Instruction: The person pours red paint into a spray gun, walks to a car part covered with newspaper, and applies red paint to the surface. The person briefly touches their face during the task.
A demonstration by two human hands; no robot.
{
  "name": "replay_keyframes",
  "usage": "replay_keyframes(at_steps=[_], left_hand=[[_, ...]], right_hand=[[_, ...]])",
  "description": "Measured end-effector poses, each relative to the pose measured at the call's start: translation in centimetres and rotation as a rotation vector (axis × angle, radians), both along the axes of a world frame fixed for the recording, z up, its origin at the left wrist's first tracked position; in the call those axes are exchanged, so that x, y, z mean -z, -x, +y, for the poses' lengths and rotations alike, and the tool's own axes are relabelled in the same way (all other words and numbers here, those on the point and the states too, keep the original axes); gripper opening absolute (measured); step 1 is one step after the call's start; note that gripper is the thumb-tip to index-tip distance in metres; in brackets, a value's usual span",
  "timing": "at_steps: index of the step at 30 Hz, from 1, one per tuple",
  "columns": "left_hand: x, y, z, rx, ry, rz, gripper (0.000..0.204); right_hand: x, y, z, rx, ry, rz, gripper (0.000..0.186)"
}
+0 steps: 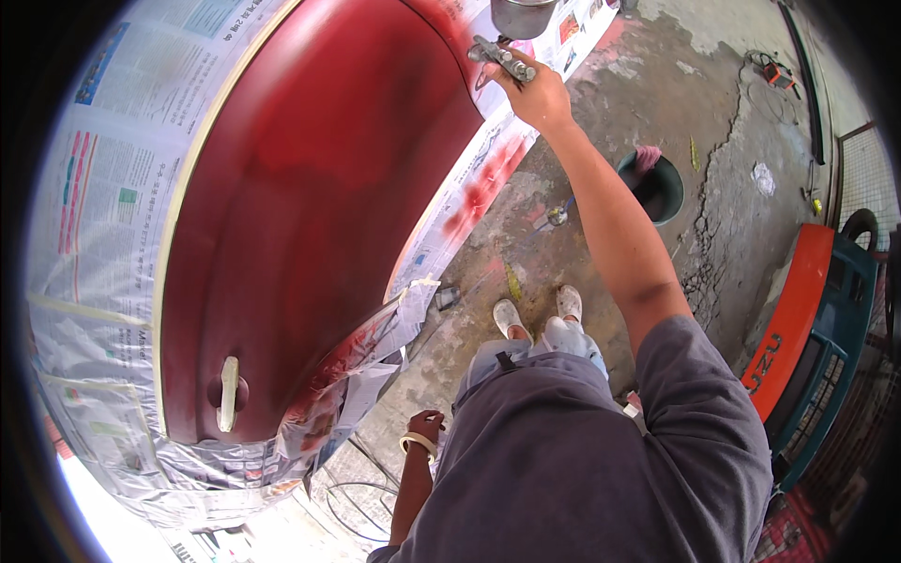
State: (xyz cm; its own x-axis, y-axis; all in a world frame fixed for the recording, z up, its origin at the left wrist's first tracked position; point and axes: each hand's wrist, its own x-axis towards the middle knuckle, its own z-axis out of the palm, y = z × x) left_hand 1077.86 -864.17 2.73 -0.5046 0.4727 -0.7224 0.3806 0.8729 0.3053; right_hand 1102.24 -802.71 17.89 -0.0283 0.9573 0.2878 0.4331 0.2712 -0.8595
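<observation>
At the top of the view, my right hand (540, 94) is wrapped round a metal spray gun (503, 58). A grey metal cup (524, 19) sits at the gun, partly cut off by the picture's edge. Beside it on the left stands a red car body panel (310, 178), brighter red toward the top and dark maroon along its left and lower parts. Pale tape covers the door handle (228, 394). Down at my side, my left hand (427, 425) has its fingers curled, and what they hold, if anything, is hidden. A roll of masking tape (419, 444) circles that wrist.
Newspaper (122, 159) and clear plastic sheeting (361, 394) mask the car around the panel, red overspray on them. A dark bucket (662, 192) with a pink cloth stands on the cracked concrete. An orange and teal panel (798, 319) is at right; a hose (361, 488) lies lower left.
</observation>
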Motion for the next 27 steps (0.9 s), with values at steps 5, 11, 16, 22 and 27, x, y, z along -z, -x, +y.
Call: replay_keyframes(at_steps=[5, 11, 16, 22, 27], left_hand=[[0.0, 0.5, 0.4, 0.019, 0.027, 0.029, 0.028], [3.2, 3.0, 0.2, -0.006, 0.009, -0.016, 0.029], [4.3, 3.5, 1.1, -0.025, -0.062, -0.023, 0.029], [5.2, 4.0, 1.5, 0.015, -0.071, 0.011, 0.028], [5.8, 3.7, -0.1, -0.088, -0.069, -0.036, 0.026]], right_hand=[[-0.7, 1.5, -2.4, -0.133, 0.076, 0.161, 0.067], [-2.1, 3.7, -9.6, -0.403, 0.114, 0.298, 0.06], [-3.3, 4.8, -14.0, -0.603, 0.332, 0.314, 0.056], [-4.7, 3.5, -9.0, -0.455, 0.195, 0.198, 0.043], [-5.2, 1.4, -1.7, -0.177, -0.026, 0.038, 0.053]])
